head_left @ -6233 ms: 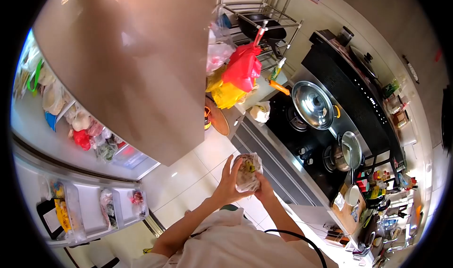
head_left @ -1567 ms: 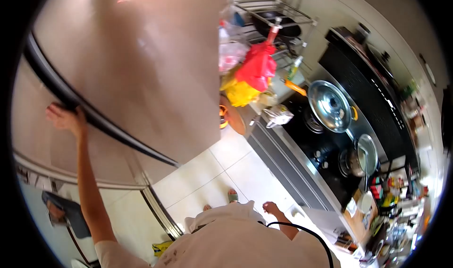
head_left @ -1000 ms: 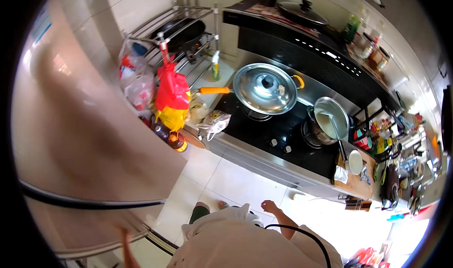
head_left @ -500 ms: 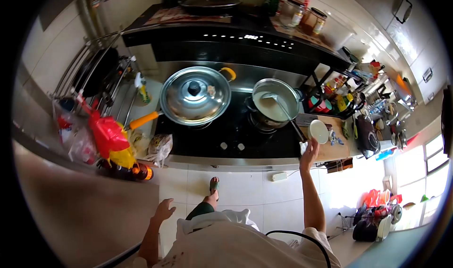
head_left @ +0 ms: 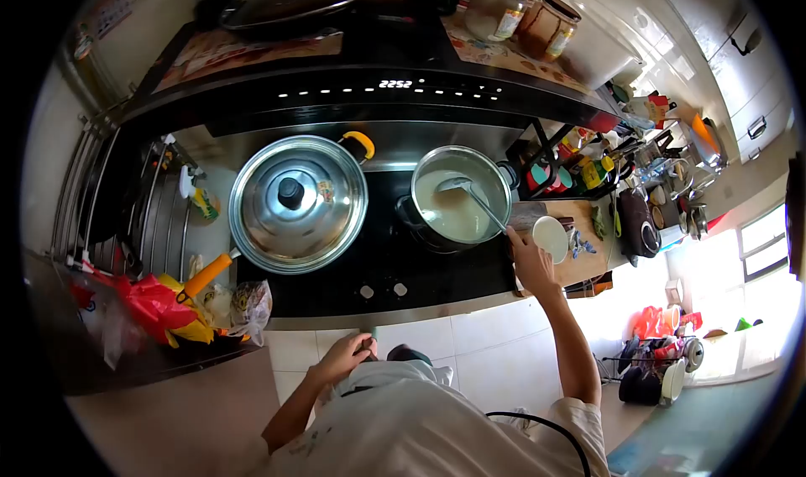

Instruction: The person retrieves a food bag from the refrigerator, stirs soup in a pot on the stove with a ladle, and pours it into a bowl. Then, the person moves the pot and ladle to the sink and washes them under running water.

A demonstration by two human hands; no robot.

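My right hand (head_left: 535,264) is closed around the handle of a metal ladle (head_left: 480,201). The ladle's head dips into cloudy, whitish liquid in a steel pot (head_left: 462,149) on the right side of the black stove (head_left: 336,296). Just beyond my right fingers, a small white bowl (head_left: 551,240) sits on a wooden board (head_left: 588,263). My left hand (head_left: 342,358) is low in front of my body with its fingers curled in; anything inside them is hidden.
A large lidded pan (head_left: 298,204) with orange handles covers the stove's left side. A spray bottle (head_left: 199,196) and a red plastic bag (head_left: 151,305) are at the left. Bottles and utensils crowd the right counter. The range hood (head_left: 369,95) juts out above.
My right hand has moved from beside the white bowl to the ladle's handle and grips it. My left hand has come up towards my waist and its fingers have curled. The view has shifted nearer the stove.
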